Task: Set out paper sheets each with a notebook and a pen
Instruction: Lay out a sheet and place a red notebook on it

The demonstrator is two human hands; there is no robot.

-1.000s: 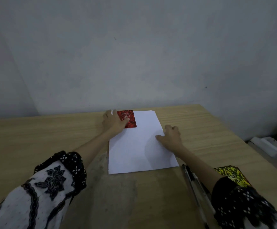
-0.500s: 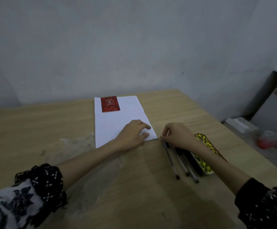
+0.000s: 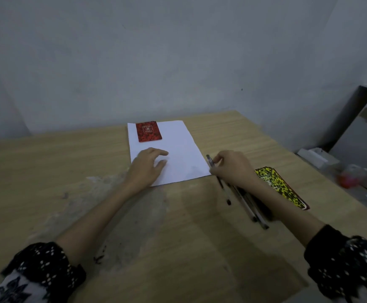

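I am looking down at a pale wooden table (image 3: 47, 171) with a worn, whitish patch in its middle, standing against a bare grey wall (image 3: 156, 62) in a dim room. A white paper sheet (image 3: 178, 147) is lying near the far edge, and a small red patterned notebook (image 3: 148, 132) is resting on its far left corner. My left hand (image 3: 148, 165) is lying flat and spread on the sheet's near left part. My right hand (image 3: 233, 166) is pinching a dark pen (image 3: 210, 161) just beside the sheet's right edge. More pens (image 3: 248, 204) are lying under my wrist, next to a yellow-and-black notebook (image 3: 281, 186)
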